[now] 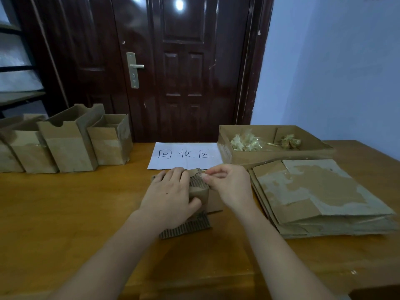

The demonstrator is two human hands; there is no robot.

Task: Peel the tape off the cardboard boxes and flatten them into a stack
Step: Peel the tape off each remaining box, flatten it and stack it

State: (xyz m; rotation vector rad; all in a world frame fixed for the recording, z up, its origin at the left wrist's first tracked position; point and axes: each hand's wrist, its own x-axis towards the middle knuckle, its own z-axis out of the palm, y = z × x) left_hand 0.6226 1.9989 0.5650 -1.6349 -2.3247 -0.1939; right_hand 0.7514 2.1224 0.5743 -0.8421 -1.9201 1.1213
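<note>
- Lying flat near the middle of the wooden table (65, 213), the small cardboard box (200, 194) being worked on shows its ribbed, stripped corrugation along the near edge and at the top.
- The left hand (171, 195) rests on top of that box with fingers spread over the far edge and the thumb bent against its right side, pressing it down.
- The right hand (229, 187) sits just right of the left one, thumb and forefinger pinched together on a thin strip of tape (202, 174) at the box's far right corner.
- Just beyond the hands lies a white paper sign (186, 155) with three handwritten characters.
- To the right, a stack of flattened boxes (320, 198) lies on the table, the top sheet patched with pale torn areas.
- Farther right and back, an open shallow tray box (270, 158) holds crumpled clear and yellowish tape scraps (246, 141) in two compartments.
- On the far left of the table stands a row of upright boxes (67, 139), open at the top and touching one another.
- Behind the table is a dark brown door (184, 61) with a metal handle (134, 69); a pale blue wall (335, 72) is to the right and shelving (15, 68) at the far left.
</note>
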